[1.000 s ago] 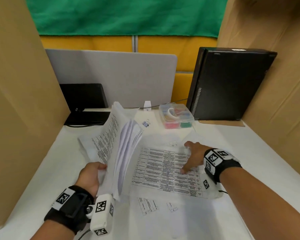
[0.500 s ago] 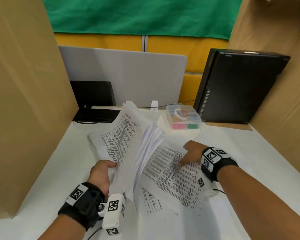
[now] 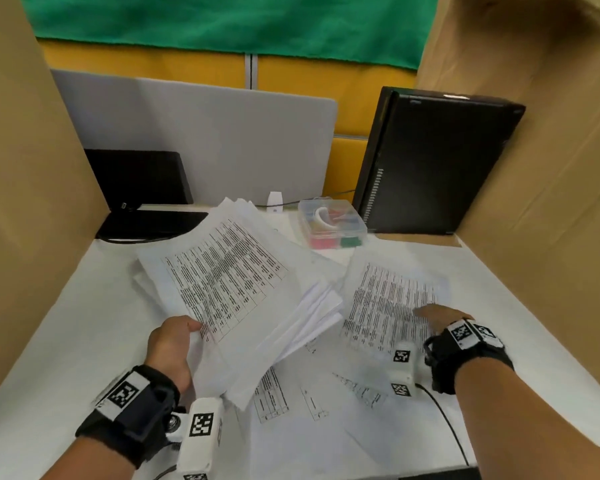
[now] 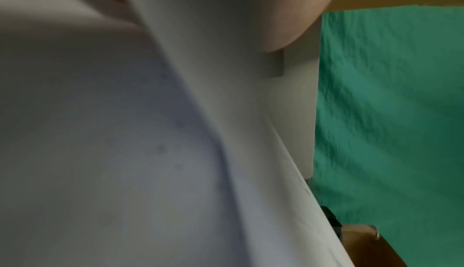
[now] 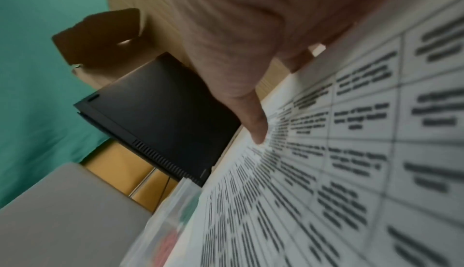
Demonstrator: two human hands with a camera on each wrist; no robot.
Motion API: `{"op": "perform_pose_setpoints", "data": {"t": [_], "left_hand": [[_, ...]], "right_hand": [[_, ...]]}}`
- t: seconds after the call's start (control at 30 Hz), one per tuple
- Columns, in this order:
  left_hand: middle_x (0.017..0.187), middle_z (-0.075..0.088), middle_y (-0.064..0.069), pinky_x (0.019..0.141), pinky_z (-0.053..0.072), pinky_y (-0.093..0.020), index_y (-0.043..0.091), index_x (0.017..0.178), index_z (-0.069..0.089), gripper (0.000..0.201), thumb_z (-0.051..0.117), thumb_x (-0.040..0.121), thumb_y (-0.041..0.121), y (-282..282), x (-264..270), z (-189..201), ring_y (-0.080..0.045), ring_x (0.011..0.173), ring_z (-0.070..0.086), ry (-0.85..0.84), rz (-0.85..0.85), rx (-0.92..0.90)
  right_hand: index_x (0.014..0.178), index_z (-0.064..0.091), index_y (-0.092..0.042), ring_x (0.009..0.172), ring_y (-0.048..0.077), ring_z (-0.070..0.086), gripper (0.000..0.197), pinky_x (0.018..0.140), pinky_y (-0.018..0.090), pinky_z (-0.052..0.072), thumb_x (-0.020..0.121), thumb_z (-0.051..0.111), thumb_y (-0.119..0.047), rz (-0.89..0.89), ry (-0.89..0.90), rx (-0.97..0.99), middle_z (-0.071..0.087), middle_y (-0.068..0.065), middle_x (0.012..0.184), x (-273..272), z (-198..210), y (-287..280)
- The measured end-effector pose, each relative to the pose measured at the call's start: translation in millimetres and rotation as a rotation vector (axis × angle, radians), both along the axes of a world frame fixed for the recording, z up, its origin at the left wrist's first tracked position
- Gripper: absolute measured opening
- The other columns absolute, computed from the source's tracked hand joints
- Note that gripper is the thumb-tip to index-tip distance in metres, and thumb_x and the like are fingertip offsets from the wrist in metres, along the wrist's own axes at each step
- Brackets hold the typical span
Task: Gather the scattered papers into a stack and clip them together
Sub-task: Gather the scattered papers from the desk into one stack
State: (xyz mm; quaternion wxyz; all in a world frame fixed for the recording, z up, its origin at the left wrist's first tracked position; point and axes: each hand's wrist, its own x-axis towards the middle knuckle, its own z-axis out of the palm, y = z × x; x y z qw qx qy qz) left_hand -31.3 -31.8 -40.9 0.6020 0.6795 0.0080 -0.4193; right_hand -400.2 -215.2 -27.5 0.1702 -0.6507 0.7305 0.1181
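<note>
My left hand (image 3: 182, 332) grips a thick bundle of printed papers (image 3: 222, 278) by its near edge, thumb on top, and holds it tilted above the table with the printed side up. The left wrist view is filled by the bundle's underside (image 4: 125, 152), with the thumb (image 4: 301, 13) at the top. My right hand (image 3: 430, 313) lies to the right, with straight fingers (image 5: 258, 128) pressing on a loose printed sheet (image 3: 385, 303) flat on the table. Further loose sheets (image 3: 274, 396) lie near the front, partly under the bundle.
A clear plastic box (image 3: 329, 223) with coloured items stands at the back, beside an upright black computer case (image 3: 430, 161). A black device (image 3: 139, 188) sits at the back left. Cardboard walls (image 3: 25, 202) close in both sides. A grey panel (image 3: 205, 140) stands behind.
The bundle in my left hand has tipped from near upright to a flatter tilt, print facing up. My right hand has slid the loose sheet to the right.
</note>
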Motion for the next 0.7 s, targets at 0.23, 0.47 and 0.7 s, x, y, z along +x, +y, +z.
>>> {"op": "perform_pose_setpoints", "data": {"t": [0.23,0.47,0.7], "left_hand": [[0.109,0.065,-0.018,0.091,0.049,-0.047,-0.001,0.116,0.063,0.046,0.060,0.073,0.014,3.4,-0.6,3.0,-0.037,0.099,0.062,-0.022,-0.014,-0.030],[0.114,0.065,-0.018,0.095,0.047,-0.058,0.005,0.115,0.062,0.040,0.058,0.076,0.014,8.7,0.1,10.7,-0.042,0.107,0.061,0.025,-0.010,-0.061],[0.108,0.063,-0.018,0.092,0.047,-0.063,0.009,0.114,0.059,0.035,0.056,0.079,0.014,14.4,8.2,22.4,-0.041,0.099,0.061,0.048,-0.029,-0.065]], "right_hand": [[0.150,0.042,-0.030,0.148,0.048,0.029,0.063,0.117,0.057,0.033,0.089,0.056,-0.033,-0.076,0.054,0.007,0.021,0.022,0.165,60.0,-3.6,21.2],[0.099,0.065,-0.022,0.117,0.027,0.064,0.021,0.102,0.035,0.053,0.090,0.055,-0.038,-0.043,0.072,0.051,0.066,0.003,0.132,48.2,-4.3,22.8],[0.091,0.063,-0.015,0.111,0.033,0.063,0.050,0.093,0.040,0.055,0.051,0.083,-0.037,-0.110,-0.072,0.035,0.067,0.011,0.114,70.3,-13.8,17.3]]}}
